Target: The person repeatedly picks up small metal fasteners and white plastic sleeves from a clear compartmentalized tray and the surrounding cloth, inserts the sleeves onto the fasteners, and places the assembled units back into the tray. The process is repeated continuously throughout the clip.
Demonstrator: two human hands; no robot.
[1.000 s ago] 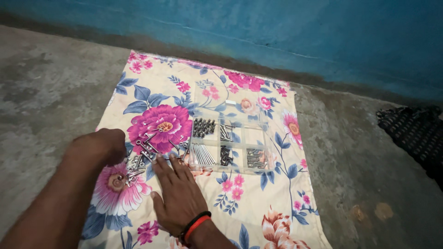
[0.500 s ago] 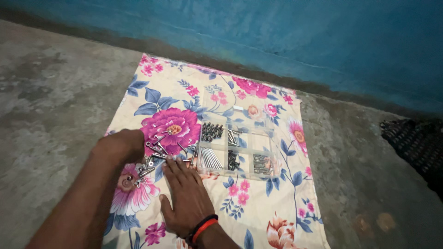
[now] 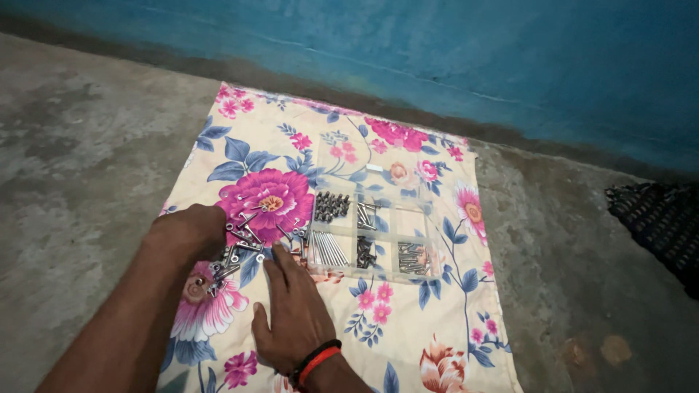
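Observation:
A heap of loose metal screws and bolts lies on a floral cloth spread over the floor. My left hand rests knuckles-up at the heap's left side, its fingers curled down into the screws. My right hand, with a red and black band on the wrist, lies flat on the cloth with fingers apart and holds nothing. Its fingertips are close to the heap and to the near left corner of a clear plastic compartment box, which holds sorted screws in several sections.
The cloth lies on a rough grey concrete floor. A blue painted wall runs along the far side. A dark woven mat lies on the floor at the right edge.
My left hand has moved right, from beside the heap onto it. My right hand has stayed flat on the cloth. The view has shifted slightly.

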